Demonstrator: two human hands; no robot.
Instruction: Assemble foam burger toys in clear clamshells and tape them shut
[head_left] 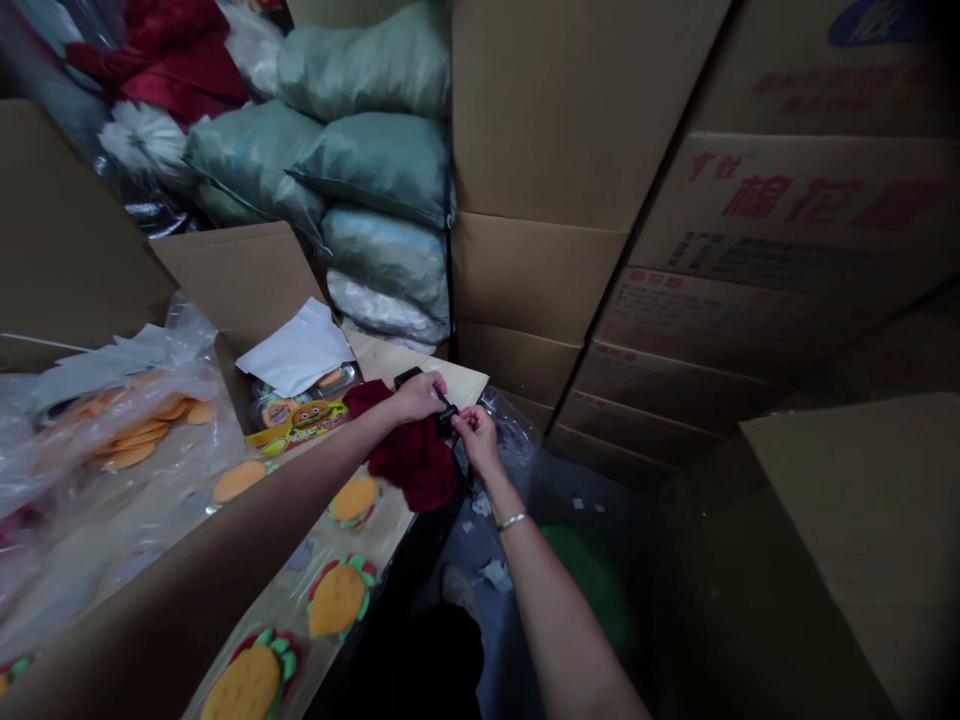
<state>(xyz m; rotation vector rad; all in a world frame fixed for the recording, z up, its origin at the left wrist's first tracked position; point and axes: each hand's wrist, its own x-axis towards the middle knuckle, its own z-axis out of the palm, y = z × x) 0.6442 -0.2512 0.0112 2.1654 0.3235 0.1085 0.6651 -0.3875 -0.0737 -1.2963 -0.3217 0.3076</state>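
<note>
At the far corner of the table, my left hand is closed, its fingertips pinching a small black object whose kind I cannot make out. My right hand grips the other side of the same black piece, thumb and fingers pressed together. Beneath my left wrist a dark red cloth lies bunched over the table edge. Another dark item sits just behind my left hand, partly hidden. Burger-shaped pieces with orange tops, such as one burger piece, lie along the table near my left forearm.
An opened carton with packaged burger toys and white paper stands on the table. Left of it, a clear plastic bag holds orange discs. Stacked cartons and green sacks rise behind. Scraps litter the floor.
</note>
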